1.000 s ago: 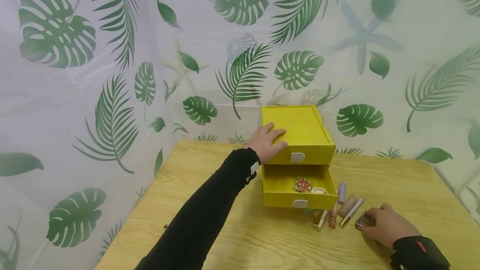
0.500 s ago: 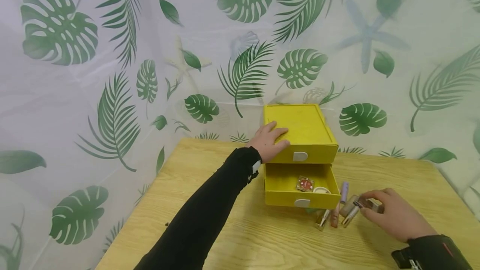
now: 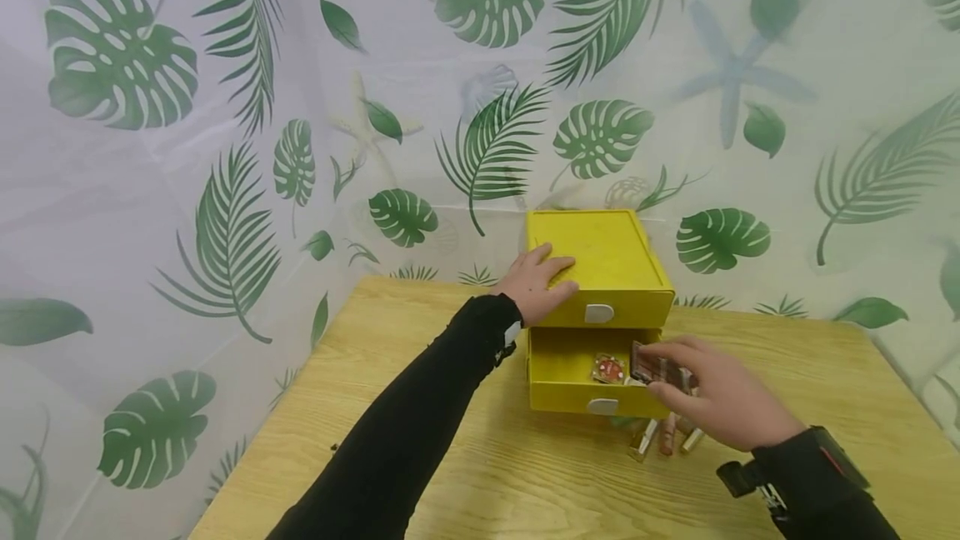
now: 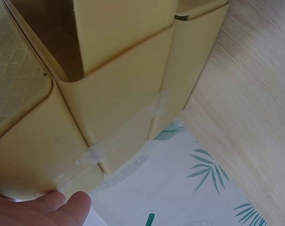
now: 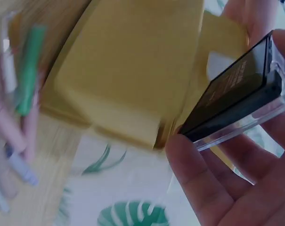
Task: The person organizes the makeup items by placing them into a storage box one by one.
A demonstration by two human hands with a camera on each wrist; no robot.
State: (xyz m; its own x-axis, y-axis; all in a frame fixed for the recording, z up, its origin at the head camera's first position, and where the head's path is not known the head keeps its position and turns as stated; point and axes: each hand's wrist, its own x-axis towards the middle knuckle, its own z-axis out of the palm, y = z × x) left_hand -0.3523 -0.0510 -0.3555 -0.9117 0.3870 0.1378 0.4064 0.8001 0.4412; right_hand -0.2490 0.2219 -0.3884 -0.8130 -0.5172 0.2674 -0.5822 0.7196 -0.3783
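Observation:
My left hand (image 3: 531, 283) rests with spread fingers on the top left edge of a yellow two-drawer box (image 3: 592, 248). In the left wrist view its fingertips (image 4: 76, 207) touch the box's side. Below, the lower drawer (image 3: 558, 397) is pulled out, with a small red-patterned square item (image 3: 608, 369) inside. Over that drawer's right side, my right hand (image 3: 727, 394) pinches a makeup compact (image 5: 232, 92) by its edges between thumb and fingers. The compact is flat and rectangular, with a dark base and a clear lid; it is tilted. The hand covers the drawer's right corner.
Several makeup tubes lie on the wooden table (image 3: 510, 473) by the drawer's front right, among them a gold-and-clear tube (image 3: 643, 440) and a reddish tube (image 3: 667, 435). A green tube (image 5: 30, 70) shows in the right wrist view. A leaf-print sheet (image 3: 405, 132) hangs behind.
My right hand has lifted the compact from the table and carried it left, over the open lower drawer. The left hand has stayed on the box.

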